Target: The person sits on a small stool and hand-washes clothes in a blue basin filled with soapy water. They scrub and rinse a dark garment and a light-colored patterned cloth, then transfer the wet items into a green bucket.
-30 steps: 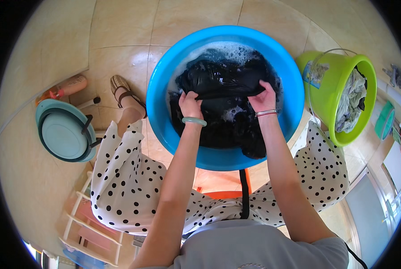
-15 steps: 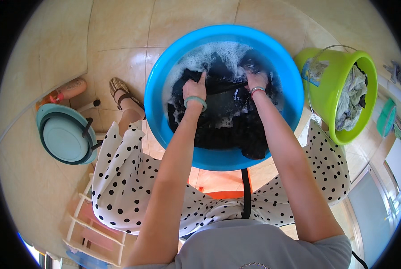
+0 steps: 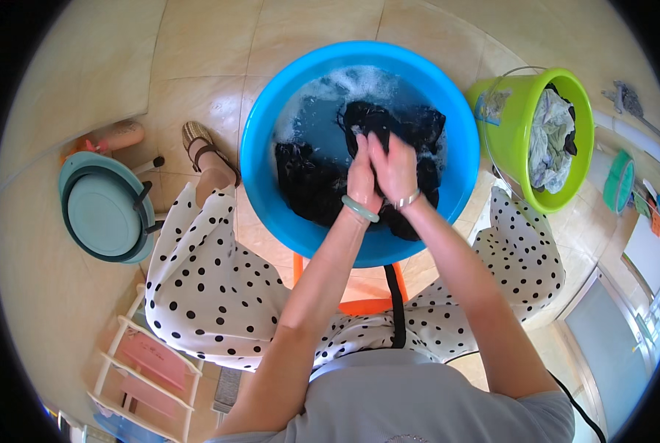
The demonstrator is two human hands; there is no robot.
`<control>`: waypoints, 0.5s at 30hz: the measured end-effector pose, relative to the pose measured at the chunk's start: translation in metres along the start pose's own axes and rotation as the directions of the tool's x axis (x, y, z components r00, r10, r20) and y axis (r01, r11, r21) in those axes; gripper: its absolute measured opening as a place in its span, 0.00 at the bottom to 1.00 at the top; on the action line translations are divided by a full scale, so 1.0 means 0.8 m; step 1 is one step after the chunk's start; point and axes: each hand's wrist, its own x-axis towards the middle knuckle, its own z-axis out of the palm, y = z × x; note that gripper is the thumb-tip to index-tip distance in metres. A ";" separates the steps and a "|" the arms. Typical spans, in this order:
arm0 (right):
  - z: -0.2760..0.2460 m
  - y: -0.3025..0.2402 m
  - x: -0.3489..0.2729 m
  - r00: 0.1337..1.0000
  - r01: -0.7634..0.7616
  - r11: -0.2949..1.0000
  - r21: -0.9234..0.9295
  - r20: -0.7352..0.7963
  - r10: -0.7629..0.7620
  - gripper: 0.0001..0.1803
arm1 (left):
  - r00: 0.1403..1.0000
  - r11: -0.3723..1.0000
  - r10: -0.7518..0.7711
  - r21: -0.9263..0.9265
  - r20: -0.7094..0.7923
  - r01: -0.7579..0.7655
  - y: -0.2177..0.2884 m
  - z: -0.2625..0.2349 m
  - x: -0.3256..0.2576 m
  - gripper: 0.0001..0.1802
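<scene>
A large round blue basin holds sudsy water and wet black clothing. Over its middle, my left hand and my right hand are close together with fingers closed. A bunched piece of black cloth is pinched between them, its folds spreading into the water. The cloth's exact garment type cannot be made out. White foam floats mainly along the far side of the basin. My fingertips are partly hidden by the cloth and my right hand is slightly blurred.
Right of the basin, a lime-green bucket tilts with grey and dark clothes inside. Folded teal basins and a pink bottle are at left. A white rack stands lower left, an orange stool beneath me.
My hands have come together from apart, the right moving left, and lifted a bunch of black cloth. The clothing has shifted, exposing more water. The view has moved slightly.
</scene>
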 end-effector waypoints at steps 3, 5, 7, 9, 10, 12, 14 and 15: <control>0.009 0.039 0.039 0.994 -0.109 0.961 -0.255 -0.008 0.111 0.23 | 0.990 0.986 -0.133 0.110 0.049 0.127 -0.015 0.001 -0.019 0.33; 0.019 0.059 0.034 0.999 -0.014 0.952 -0.306 0.040 0.027 0.22 | 0.983 0.981 -0.178 0.080 0.037 0.175 -0.014 -0.002 -0.027 0.33; 0.015 0.009 -0.008 0.981 -0.111 0.972 -0.208 0.131 0.140 0.22 | 0.997 0.998 -0.056 0.034 0.047 0.054 -0.007 -0.029 -0.029 0.33; 0.014 -0.018 -0.076 0.988 -0.071 0.997 0.040 0.137 0.065 0.20 | 0.991 0.993 -0.114 -0.033 0.070 0.117 0.006 -0.064 -0.020 0.30; 0.012 -0.036 -0.095 0.995 -0.046 0.989 0.139 0.096 0.033 0.19 | 0.961 0.973 -0.201 -0.075 0.188 0.218 0.016 -0.073 -0.022 0.30; 0.017 -0.025 -0.091 0.987 -0.146 0.976 0.163 0.089 0.133 0.19 | 0.990 0.990 -0.140 -0.031 0.011 0.140 0.000 -0.065 -0.029 0.27; 0.026 0.005 -0.056 0.967 -0.240 0.971 -0.016 0.082 0.241 0.20 | 0.985 0.997 -0.074 0.009 -0.157 0.076 -0.019 -0.048 -0.031 0.25; 0.028 0.011 -0.029 0.925 -0.346 0.919 -0.189 0.098 0.368 0.21 | 0.995 0.996 -0.042 0.080 -0.093 0.049 -0.019 -0.043 -0.036 0.25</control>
